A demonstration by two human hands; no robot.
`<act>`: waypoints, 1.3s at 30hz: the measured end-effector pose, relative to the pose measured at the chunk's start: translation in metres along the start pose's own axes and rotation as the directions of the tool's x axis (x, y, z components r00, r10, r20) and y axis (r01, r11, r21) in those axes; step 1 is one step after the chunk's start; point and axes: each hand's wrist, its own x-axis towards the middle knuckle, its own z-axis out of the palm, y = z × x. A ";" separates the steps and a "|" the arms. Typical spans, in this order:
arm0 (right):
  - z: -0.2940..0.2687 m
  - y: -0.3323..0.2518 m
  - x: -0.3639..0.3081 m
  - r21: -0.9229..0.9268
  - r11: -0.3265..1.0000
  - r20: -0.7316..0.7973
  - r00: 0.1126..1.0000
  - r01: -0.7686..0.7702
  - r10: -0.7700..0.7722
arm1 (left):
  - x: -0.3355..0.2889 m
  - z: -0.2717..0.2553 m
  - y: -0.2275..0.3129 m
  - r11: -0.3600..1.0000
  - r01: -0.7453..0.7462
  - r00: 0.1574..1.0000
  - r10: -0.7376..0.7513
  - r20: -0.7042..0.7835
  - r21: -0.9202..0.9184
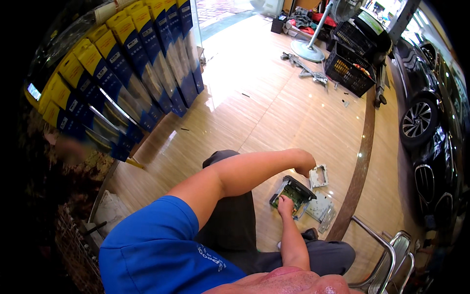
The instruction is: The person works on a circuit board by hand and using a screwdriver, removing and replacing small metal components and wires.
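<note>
Opened electronic unit [308, 192] on floor [235, 122], left of brown border strip [361, 161]. Right hand [285, 202] over unit's near edge, fingers at circuit board [295, 194]; grip unclear. Left hand [305, 162] bent beyond far edge, beside pale frame [319, 176]; fingers hidden, cannot tell state. Likely step: work inside unit. Next move calls for steadied unit, light touch.

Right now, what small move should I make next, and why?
Perhaps slide the white frame slightly away from the open device: it lies close beside it, near your left hand, while your right hand is at the green circuit board.
</note>
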 end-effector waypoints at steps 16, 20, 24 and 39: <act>-0.001 0.005 0.002 -0.091 0.990 0.004 0.994 -0.111 0.112 | 0.000 -0.002 -0.003 1.000 0.012 0.999 -0.011 0.035 -0.015; -0.003 0.002 0.003 -0.117 0.985 0.029 0.991 -0.128 0.133 | 0.001 0.004 -0.006 0.999 0.016 1.000 -0.016 -0.002 -0.038; 0.005 0.005 0.006 -0.106 0.976 0.080 0.977 -0.190 0.199 | 0.002 0.014 -0.013 0.996 0.045 0.994 -0.053 -0.098 -0.077; -0.003 -0.006 -0.002 0.008 0.960 0.057 0.959 -0.280 0.279 | -0.013 -0.010 0.005 0.999 0.011 0.996 -0.014 -0.083 -0.040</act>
